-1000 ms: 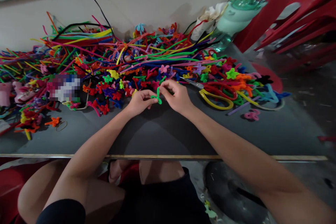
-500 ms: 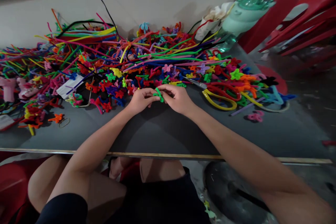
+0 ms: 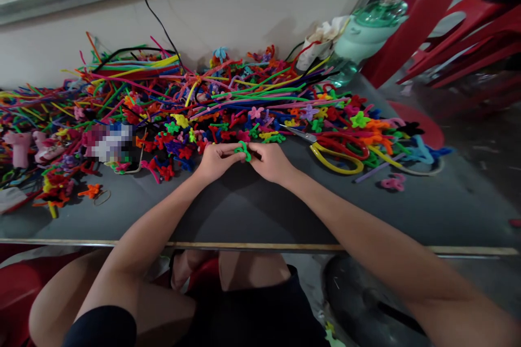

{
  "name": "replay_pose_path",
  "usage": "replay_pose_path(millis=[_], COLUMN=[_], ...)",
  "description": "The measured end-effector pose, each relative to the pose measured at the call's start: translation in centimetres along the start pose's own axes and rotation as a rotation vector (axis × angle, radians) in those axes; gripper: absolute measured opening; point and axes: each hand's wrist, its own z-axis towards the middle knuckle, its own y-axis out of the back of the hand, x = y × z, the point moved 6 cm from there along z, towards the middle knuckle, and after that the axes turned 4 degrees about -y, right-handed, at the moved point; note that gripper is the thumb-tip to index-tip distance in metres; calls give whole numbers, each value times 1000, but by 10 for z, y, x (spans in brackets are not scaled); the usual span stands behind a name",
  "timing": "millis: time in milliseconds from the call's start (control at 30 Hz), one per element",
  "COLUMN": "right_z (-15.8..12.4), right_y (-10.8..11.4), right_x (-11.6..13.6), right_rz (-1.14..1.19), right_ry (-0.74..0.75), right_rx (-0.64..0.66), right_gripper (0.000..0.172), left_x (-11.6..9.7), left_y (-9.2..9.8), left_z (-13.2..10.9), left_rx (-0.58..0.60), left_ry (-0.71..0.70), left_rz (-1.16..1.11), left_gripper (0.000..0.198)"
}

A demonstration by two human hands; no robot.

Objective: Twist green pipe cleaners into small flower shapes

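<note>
Pinching a little green fuzzy-wire piece (image 3: 246,150) between the fingertips of both hands here, right over the front part of the dark surface (image 3: 248,209). Left hand (image 3: 216,164) has thumb and forefinger closed on its left side, and the right hand (image 3: 271,161) is closed in tight from the other side, fingertips nearly meeting the left ones. The piece looks bent into a small loop or curl, but honestly it's too small to make out the exact shape, and the fingers cover some of it

Behind the hands it's a massive messy pile of fuzzy stems (image 3: 260,96) in basically every colour, with loads of small flower-type bits along the front edge, like a lime green flower (image 3: 360,119) over on the right. Scissors (image 3: 337,165) are lying near the right hand, yellow handle loop toward the right, blades pointing away up-left. A pink curled piece (image 3: 393,182) sits a bit further right, and an orange piece (image 3: 90,191) is way off to the left, just beside a thin loop (image 3: 101,198). Back right there's a green bottle (image 3: 366,35) and a white cup (image 3: 311,56) stuffed with crumpled paper
</note>
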Motion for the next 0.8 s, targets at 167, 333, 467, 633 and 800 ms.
replay_pose_path(millis=[167, 333, 467, 633, 800], right_z=[-2, -2, -2, -2, -5], right_y=[8, 7, 2, -3, -6], right_x=[2, 2, 0, -2, 2], right_rz=[-60, -102, -190, -214, -116], right_ry=[-15, 16, 50, 82, 112], right_rx=[-135, -155, -98, -94, -125], right_gripper=[22, 27, 30, 32, 36], left_x=[2, 10, 13, 14, 6], left_y=[6, 4, 5, 8, 18], left_z=[2, 1, 0, -1, -4], left_rx=[-96, -85, -137, -205, -338], left_ry=[62, 149, 171, 164, 85], left_rz=[53, 56, 110, 125, 244], left_gripper=[23, 17, 14, 16, 17])
